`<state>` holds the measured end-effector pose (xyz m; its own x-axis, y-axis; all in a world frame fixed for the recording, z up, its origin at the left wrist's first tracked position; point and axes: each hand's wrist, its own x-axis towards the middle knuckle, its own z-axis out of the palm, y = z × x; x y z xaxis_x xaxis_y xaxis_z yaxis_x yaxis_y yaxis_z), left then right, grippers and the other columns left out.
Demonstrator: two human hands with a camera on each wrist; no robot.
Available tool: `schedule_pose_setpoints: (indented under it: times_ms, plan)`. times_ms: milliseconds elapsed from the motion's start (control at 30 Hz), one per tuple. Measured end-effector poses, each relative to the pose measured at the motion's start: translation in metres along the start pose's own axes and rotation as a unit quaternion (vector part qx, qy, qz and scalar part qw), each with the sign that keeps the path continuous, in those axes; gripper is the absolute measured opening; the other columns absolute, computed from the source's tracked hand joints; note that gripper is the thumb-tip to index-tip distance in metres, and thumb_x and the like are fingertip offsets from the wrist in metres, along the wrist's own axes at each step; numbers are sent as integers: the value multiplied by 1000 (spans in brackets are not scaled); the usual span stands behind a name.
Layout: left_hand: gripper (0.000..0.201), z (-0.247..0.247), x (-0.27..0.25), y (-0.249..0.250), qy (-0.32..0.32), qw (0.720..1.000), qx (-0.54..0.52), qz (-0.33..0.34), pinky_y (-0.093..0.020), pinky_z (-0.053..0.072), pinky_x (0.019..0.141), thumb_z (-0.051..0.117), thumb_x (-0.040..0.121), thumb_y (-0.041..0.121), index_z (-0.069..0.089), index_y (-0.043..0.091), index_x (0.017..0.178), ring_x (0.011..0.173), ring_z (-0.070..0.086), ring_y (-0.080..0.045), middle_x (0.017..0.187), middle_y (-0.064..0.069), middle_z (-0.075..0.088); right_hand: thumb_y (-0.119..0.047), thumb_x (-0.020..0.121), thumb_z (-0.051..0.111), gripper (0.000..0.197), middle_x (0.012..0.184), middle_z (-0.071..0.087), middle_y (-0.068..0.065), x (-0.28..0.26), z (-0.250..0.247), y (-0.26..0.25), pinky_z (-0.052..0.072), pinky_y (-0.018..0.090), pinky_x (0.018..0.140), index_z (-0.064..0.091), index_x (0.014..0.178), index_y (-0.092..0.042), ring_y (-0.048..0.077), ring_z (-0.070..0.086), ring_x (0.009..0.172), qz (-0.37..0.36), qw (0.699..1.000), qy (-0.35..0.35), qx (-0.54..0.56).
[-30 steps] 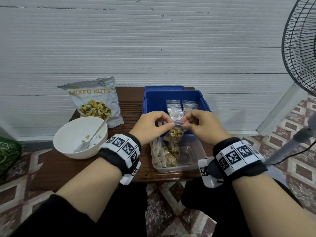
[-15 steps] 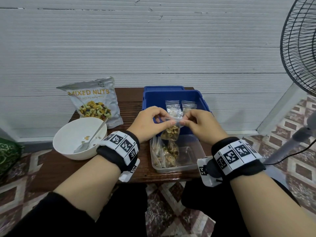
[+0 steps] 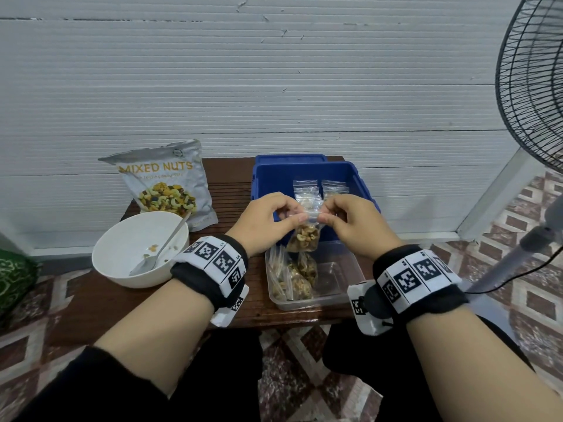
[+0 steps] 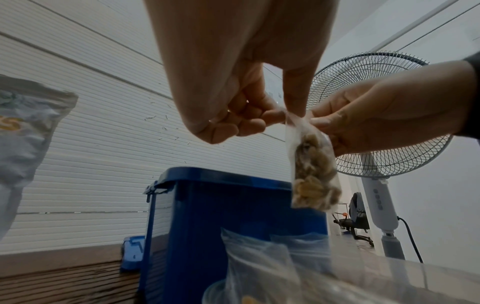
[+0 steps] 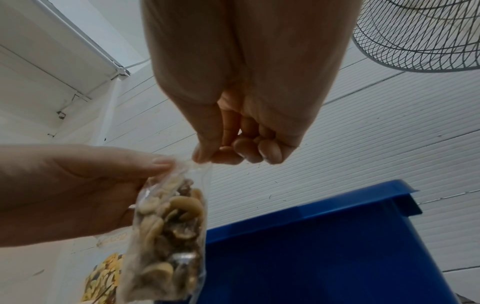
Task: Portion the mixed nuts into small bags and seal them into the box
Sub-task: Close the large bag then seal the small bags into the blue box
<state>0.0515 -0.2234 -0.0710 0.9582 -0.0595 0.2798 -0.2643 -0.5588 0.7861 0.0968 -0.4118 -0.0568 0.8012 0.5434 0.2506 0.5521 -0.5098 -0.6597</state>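
The left hand (image 3: 262,220) pinches the left end of the small bag's (image 3: 304,237) top strip, and the right hand (image 3: 355,222) pinches the right end, thumb against forefinger on each. The filled bag of nuts hangs between them above the clear container (image 3: 316,277), at about 12 o'clock from it and in front of the blue box (image 3: 304,178). Over the last second both hands have lifted the bag a little and drawn its mouth flatter, which suggests the zip seal is being pressed closed. Three filled bags lie in the clear container; two more stand in the blue box. At 9 o'clock the white bowl (image 3: 122,254) holds a spoon (image 3: 161,248) and only a few nuts, so the portioning looks nearly finished.
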Motion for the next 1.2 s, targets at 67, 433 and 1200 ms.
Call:
schedule_pose_setpoints:
  times_ms: [67, 433, 1200]
  plan:
    - [5, 1, -2, 0, 4, 1000, -5, -1, -12, 42, 72, 70, 85, 28, 65, 27, 87, 77, 52, -6, 86, 5, 61, -15, 91, 62, 15, 73, 56, -8, 0, 2, 1, 36, 9, 61, 57, 78, -20, 5, 50, 69, 3, 1000, -11, -3]
    - [4, -1, -1, 0, 4, 1000, 8, 2, -12, 43, 74, 68, 87, 29, 65, 26, 87, 80, 55, -5, 87, 7, 64, -16, 89, 65, 8, 75, 62, -2, 1, 4, 0, 36, 8, 61, 64, 81, -17, 2, 49, 66, -4, 1000, -5, 22]
    - [21, -1, 1, 3, 60, 996, -57, -26, -4, 40, 64, 73, 82, 14, 63, 32, 87, 77, 60, 7, 85, 11, 67, -18, 87, 68, 5, 59, 49, -8, -2, 4, -3, 35, 14, 55, 65, 83, -16, 1, 44, 53, 16, 997, 6, 71]
